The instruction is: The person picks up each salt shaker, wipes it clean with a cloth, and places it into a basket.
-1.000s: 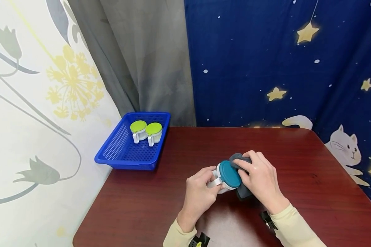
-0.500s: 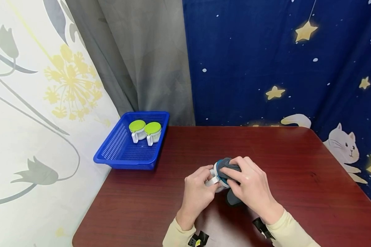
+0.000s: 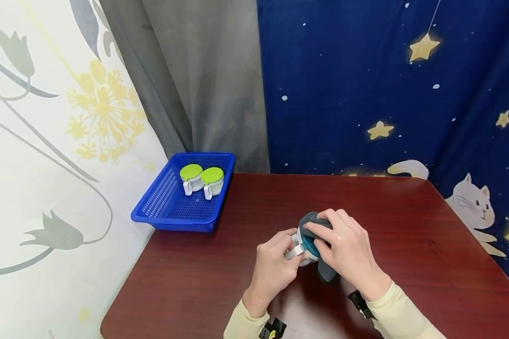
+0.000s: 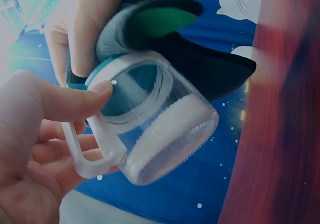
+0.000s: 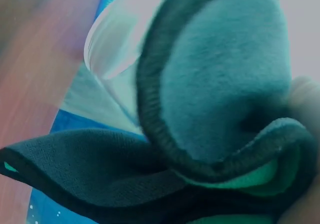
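My left hand (image 3: pixel 275 266) grips the white handle (image 4: pixel 102 151) of a clear seasoning jar (image 4: pixel 172 134) above the table. White contents lie at the jar's bottom, and it is tilted in the left wrist view. Its teal lid (image 3: pixel 309 246) is partly covered by a dark grey cloth (image 3: pixel 325 270) with a green underside. The fingers of my right hand (image 3: pixel 349 247) pinch this cloth and press it onto the lid. A loose fold of cloth hangs down on the jar's right side. In the right wrist view, the cloth (image 5: pixel 225 74) hides much of the jar.
At the back left of the dark red table (image 3: pixel 186 287) stands a blue plastic basket (image 3: pixel 152 220). Two jars with lime-green lids, one on the left (image 3: pixel 191 172) and one on the right (image 3: pixel 212 175), stand inside it. Curtains hang behind the table.
The right hand has brought the cloth from the lid's right edge over its top, then shifted it slightly away from me. The left hand keeps its grip on the jar.
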The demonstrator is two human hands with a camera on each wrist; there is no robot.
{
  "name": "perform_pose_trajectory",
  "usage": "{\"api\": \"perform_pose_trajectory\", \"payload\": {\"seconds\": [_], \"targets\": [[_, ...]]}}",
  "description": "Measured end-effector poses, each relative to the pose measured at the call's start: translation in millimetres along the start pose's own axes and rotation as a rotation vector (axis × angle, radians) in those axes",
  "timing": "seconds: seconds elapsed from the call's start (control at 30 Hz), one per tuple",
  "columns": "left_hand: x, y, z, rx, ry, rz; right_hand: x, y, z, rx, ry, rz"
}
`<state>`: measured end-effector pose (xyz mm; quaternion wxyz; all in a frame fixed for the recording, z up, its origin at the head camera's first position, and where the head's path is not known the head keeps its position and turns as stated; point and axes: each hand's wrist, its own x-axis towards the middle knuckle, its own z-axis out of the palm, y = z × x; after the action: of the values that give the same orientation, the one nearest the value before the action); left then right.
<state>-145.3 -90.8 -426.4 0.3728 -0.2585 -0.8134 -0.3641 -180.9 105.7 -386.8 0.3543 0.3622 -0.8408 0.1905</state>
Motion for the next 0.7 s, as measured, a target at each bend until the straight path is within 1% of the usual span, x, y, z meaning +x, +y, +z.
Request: {"api": "perform_pose_trajectory", "payload": {"seconds": [0.13,0.3,0.5,0.7], "targets": [[-0.3,0.1,-0.8,-0.011,-0.004,0.017,1,5,-1,-0.011,-0.011,0.030],[-0.3,-0.9,-1.8,-0.045,0.000,-0.001,0,11,-1,-0.027,-0.027,0.082],[-0.9,-3.5,-3.3,-0.106,0.015,-0.073,-5,18,0,-0.048,-0.040,0.149],[1.1,-5.3,-5.8,-0.150,0.044,-0.178,-10,21,0,-0.028,-0.047,0.195]]}}
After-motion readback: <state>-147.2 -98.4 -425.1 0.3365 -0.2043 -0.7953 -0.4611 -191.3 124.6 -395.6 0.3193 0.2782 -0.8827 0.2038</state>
